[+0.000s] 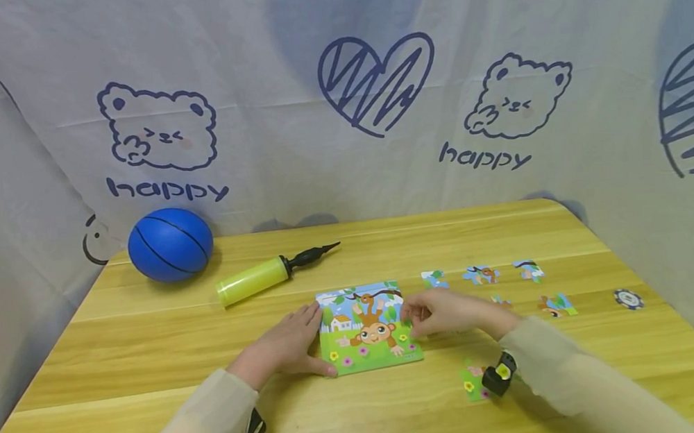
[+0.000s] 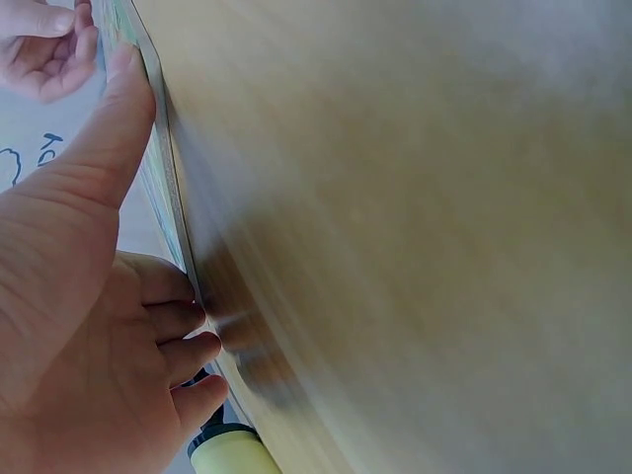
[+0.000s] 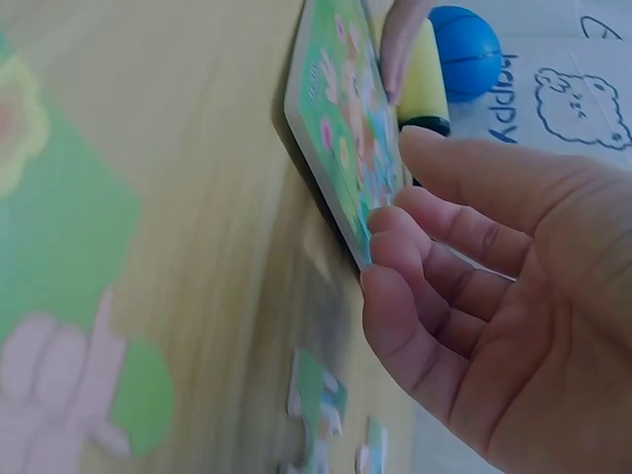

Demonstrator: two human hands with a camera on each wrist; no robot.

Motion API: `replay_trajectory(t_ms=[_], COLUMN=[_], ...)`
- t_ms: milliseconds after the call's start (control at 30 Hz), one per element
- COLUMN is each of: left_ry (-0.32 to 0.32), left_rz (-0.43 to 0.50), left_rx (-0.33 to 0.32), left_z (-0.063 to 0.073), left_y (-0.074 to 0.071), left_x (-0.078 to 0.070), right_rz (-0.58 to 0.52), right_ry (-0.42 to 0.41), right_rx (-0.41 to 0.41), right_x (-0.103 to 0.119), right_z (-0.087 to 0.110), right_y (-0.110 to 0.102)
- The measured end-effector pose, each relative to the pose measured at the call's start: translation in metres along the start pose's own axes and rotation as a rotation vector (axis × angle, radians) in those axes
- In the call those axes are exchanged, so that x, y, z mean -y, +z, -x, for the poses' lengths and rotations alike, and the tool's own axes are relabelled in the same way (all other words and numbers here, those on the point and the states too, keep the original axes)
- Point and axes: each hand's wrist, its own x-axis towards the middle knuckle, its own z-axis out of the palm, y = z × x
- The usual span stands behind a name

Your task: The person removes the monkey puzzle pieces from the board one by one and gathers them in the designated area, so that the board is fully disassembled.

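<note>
A square puzzle board (image 1: 361,337) printed with a hanging monkey, a house and flowers lies flat on the wooden table. Along its left edge rests my left hand (image 1: 290,342), thumb by the near left corner and fingers up the side. My right hand (image 1: 436,311) is at the board's right edge. In the right wrist view its fingers are loosely bent beside the board, thumb apart from them, with nothing seen between. Several loose jigsaw pieces lie to the right, among them a branch piece (image 1: 481,275), an eye piece (image 1: 558,305) and a flower piece (image 1: 471,384), partly covered by the right wrist strap.
Behind the board lies a yellow hand pump (image 1: 255,281) with a black nozzle. A blue ball (image 1: 170,244) sits at the back left. Far to the right is a poker chip (image 1: 628,299). White cloth (image 1: 277,146) with drawings hangs behind the table (image 1: 165,352).
</note>
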Motion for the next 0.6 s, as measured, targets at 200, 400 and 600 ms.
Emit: replay_trajectory(t_ms=[200,400,600], left_ry=[-0.002,-0.001,-0.004], left_rz=[0.003,0.001,0.006], left_rx=[0.001,0.0,0.001], left_z=[0.0,0.0,0.0], left_y=[0.0,0.001,0.001], left_x=[0.0,0.0,0.0], right_rz=[0.035,0.03,0.002], right_ry=[0.015,0.031,0.065], right_rx=[-0.01,-0.016,-0.026], right_x=[0.002,0.0,0.001], right_z=[-0.012,-0.018,-0.019], right_y=[0.007,0.013,0.014])
